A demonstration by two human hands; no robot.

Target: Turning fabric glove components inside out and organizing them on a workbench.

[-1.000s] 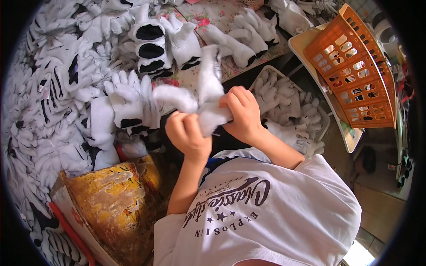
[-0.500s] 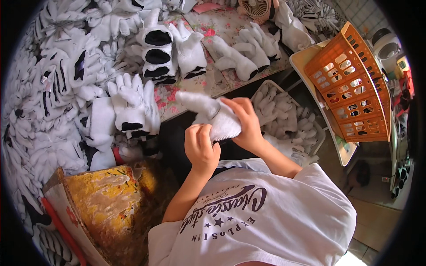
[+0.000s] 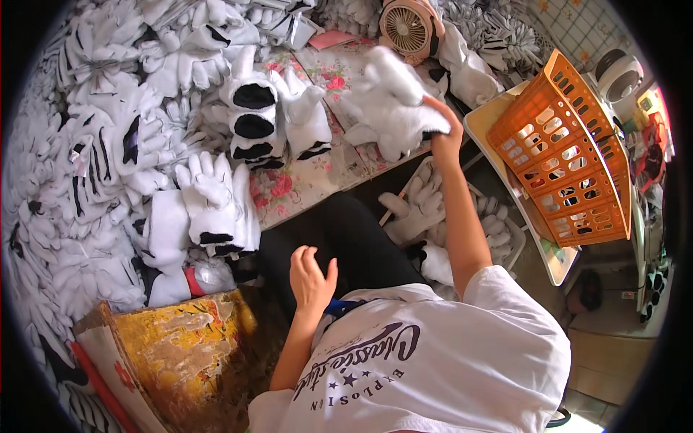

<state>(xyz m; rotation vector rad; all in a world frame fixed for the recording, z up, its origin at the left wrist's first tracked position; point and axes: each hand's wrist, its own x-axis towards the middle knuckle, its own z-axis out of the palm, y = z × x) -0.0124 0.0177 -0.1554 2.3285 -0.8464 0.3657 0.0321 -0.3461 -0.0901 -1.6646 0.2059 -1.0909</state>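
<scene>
Out over the right part of the flowered table [image 3: 285, 209], my right hand [image 3: 442, 130] is closed on a white fluffy glove [image 3: 395, 81], gripping it near the cuff. Motion blurs the glove, which overlaps other white gloves [image 3: 382, 133] lying there, so I cannot tell whether it touches them. Above my dark-trousered lap, my left hand [image 3: 312, 278] hangs with its fingers a little bent and the thumb apart, holding nothing. Stacked gloves with black cuff openings [image 3: 253, 126] stand on the table, and another bundle of gloves [image 3: 211, 198] lies nearer, to the left.
Heaps of white gloves [image 3: 94, 238] fill the left side. A pale crate [image 3: 514, 245] of gloves stands below the table at right, near an orange basket [image 3: 570, 159]. A small pink fan [image 3: 408, 29] sits at the back. Left of me is a worn yellow box [image 3: 177, 353].
The glove was between both my hands over my lap. My right hand has carried it away to the far right over the table; my left hand has let go and dropped back slightly.
</scene>
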